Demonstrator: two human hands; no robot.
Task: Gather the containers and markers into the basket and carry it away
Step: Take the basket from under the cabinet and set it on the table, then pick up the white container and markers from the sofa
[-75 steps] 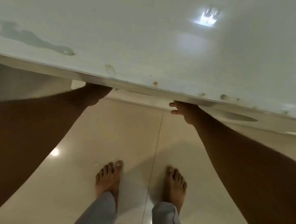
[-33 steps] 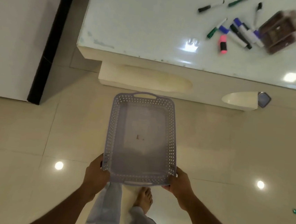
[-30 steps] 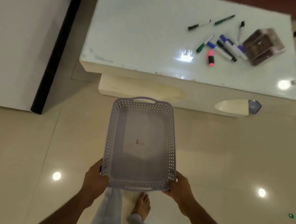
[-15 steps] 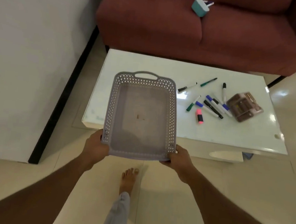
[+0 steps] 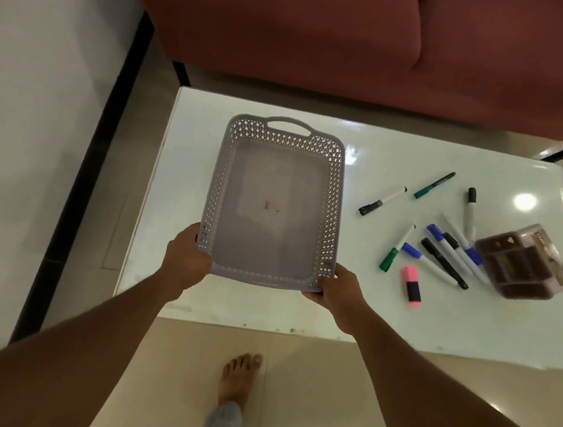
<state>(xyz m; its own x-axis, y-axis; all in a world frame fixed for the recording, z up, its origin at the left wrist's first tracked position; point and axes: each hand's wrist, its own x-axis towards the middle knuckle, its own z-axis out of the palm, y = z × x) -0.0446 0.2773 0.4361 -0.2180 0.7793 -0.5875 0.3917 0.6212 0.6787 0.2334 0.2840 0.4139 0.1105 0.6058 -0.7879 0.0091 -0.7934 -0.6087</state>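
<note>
White glossy low table (image 5: pixel 215 310) on beige tile floor (image 5: pixel 323 406), red sofa (image 5: pixel 324 35) behind its far edge, white wall with black skirting at left. Grey perforated basket (image 5: pixel 333 197) over the table's left half, long side running near-to-far, handle cutout at its far end; resting or just above the top, cannot tell. Nothing in it but small brown specks on the floor panel. Left hand (image 5: pixel 184 262) wrapped around the basket's near-left corner, thumb on the rim, fingers curled under out of sight. Right hand (image 5: pixel 338 291) gripping the near-right corner the same way, fingers closed on the rim.

Markers on the table's right half, clear of the basket: black-capped white marker (image 5: pixel 382 200) nearest the basket, green pen (image 5: pixel 434 185) just beyond it toward the far edge, black-capped marker (image 5: pixel 470 211) further right. Closer to the near edge, a loose cluster: green-capped marker (image 5: pixel 396 248), blue-capped markers (image 5: pixel 442 244) and a black marker (image 5: pixel 443 263), some overlapping. Pink highlighter (image 5: pixel 412 286) just nearer than that cluster, lying alone. Brown translucent compartment container (image 5: pixel 523 262) near the table's right edge, tilted look, touching the ends of the blue-capped markers. One bare foot (image 5: pixel 240 378) on the floor by the table's near edge.
</note>
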